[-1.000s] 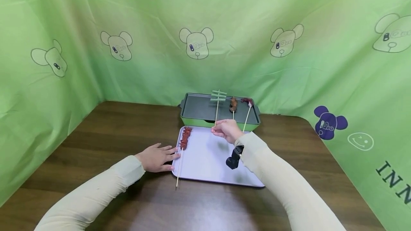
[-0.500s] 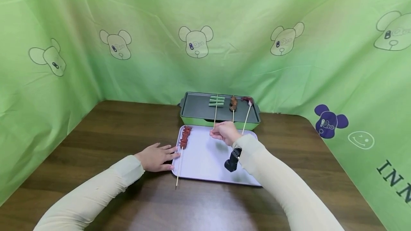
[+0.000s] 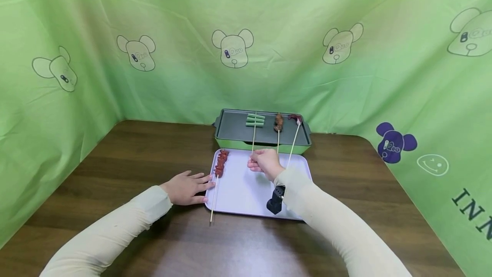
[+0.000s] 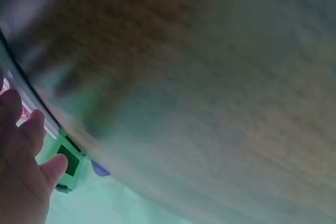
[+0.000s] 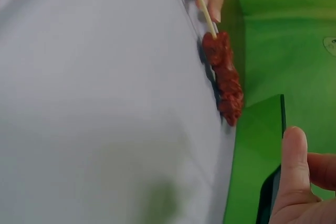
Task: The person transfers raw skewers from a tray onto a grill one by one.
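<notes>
right hand (image 3: 266, 162) has shifted green skewer (image 3: 255, 120) left

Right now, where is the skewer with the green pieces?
In the head view, the green skewer appears to rest on the dark grill plate, left of the brown skewer, its stick held by the right hand.

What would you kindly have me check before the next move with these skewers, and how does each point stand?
1. Right hand has hold of the green skewer by its stick: ok.
2. Green pieces over the grill: ok.
3. Green pieces fully touching the grill surface: cannot tell.
4. Brown skewer and dark red skewer apart from the green pieces: ok.
5. Left hand at the left edge of the tray: ok.
6. Bright red skewer wholly within the tray: not ok, its stick juts past the near edge.
</notes>
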`<action>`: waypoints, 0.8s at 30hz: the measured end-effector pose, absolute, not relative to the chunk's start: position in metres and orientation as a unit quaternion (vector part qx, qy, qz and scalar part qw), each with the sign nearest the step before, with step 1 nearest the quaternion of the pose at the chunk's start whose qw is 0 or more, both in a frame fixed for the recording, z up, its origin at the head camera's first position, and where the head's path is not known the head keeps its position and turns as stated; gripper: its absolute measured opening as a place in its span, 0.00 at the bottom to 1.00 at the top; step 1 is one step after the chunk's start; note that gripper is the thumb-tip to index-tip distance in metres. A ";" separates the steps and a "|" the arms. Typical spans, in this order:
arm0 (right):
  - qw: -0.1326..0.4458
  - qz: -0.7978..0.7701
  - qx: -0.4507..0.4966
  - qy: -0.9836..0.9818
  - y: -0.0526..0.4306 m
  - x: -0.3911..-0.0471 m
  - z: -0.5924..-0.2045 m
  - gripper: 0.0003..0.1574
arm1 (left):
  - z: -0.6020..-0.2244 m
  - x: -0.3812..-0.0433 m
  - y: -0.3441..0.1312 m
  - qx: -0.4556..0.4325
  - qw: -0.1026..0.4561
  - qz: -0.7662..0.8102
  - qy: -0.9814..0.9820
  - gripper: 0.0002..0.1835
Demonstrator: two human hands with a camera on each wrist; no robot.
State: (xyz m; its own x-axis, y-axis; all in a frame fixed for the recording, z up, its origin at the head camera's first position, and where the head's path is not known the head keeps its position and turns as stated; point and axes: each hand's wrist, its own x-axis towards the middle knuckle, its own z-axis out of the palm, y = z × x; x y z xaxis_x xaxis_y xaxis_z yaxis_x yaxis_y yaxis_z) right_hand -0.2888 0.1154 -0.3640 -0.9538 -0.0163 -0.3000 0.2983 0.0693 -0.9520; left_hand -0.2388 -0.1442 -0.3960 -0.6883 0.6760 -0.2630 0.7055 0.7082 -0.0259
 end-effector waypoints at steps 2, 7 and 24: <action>0.111 -0.682 0.099 0.716 0.115 -0.286 -0.367 0.25 | -0.397 -0.239 -0.144 0.379 0.113 -0.063 0.916 0.31; 0.106 -0.705 0.093 0.695 0.115 -0.276 -0.373 0.25 | -0.399 -0.241 -0.144 0.379 0.114 -0.065 0.916 0.31; 0.199 -0.721 0.059 0.662 0.108 -0.205 -0.400 0.21 | -0.400 -0.239 -0.145 0.386 0.108 -0.060 0.914 0.31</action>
State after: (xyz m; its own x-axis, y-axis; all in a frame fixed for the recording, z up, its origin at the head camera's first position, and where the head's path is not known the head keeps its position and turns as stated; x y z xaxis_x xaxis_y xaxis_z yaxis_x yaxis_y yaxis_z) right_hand -0.2051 0.1078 -0.4000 -0.9139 -0.2091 -0.3480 0.3645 -0.0453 -0.9301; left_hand -0.2386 -0.1447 -0.3996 -0.6781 0.6936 -0.2430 0.7194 0.6941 -0.0261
